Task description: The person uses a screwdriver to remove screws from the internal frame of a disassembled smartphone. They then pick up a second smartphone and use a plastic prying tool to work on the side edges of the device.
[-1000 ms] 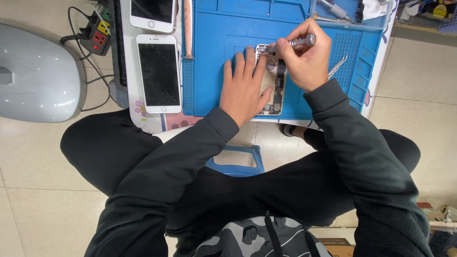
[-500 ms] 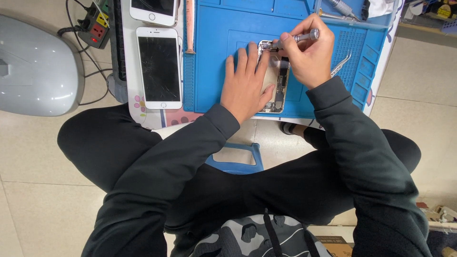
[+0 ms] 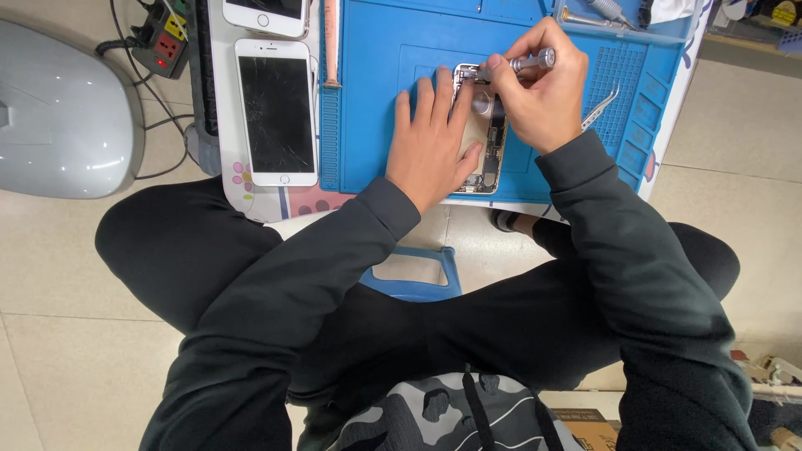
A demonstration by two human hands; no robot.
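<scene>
Leftmost, at nine o'clock: grey domed plastic housing (image 3: 63, 117) on the floor, with a power strip (image 3: 163, 42) and black cables just above it at eleven o'clock.

Next: white smartphone with cracked screen (image 3: 276, 111), face up on the tabletop (image 3: 251, 199), a second white smartphone (image 3: 266, 12) above it at the frame's top edge.

Centre, twelve o'clock: blue repair mat (image 3: 376, 100). On it lies an opened smartphone chassis (image 3: 489, 159), internals exposed, upright along the mat.

Left hand (image 3: 430, 146): flat on the mat, fingers spread, palm and thumb resting on the chassis's left side and pinning it down.

Right hand (image 3: 535, 92): fingers pinching a silver precision screwdriver (image 3: 522, 64), held nearly level, its tip touching the chassis's upper end at the twelve o'clock edge.

Right of the hands, at two o'clock: metal tweezers (image 3: 603, 104) lying on the mat's gridded section.

Below, six o'clock: blue stool (image 3: 418, 280) between the person's black-clad knees.
</scene>
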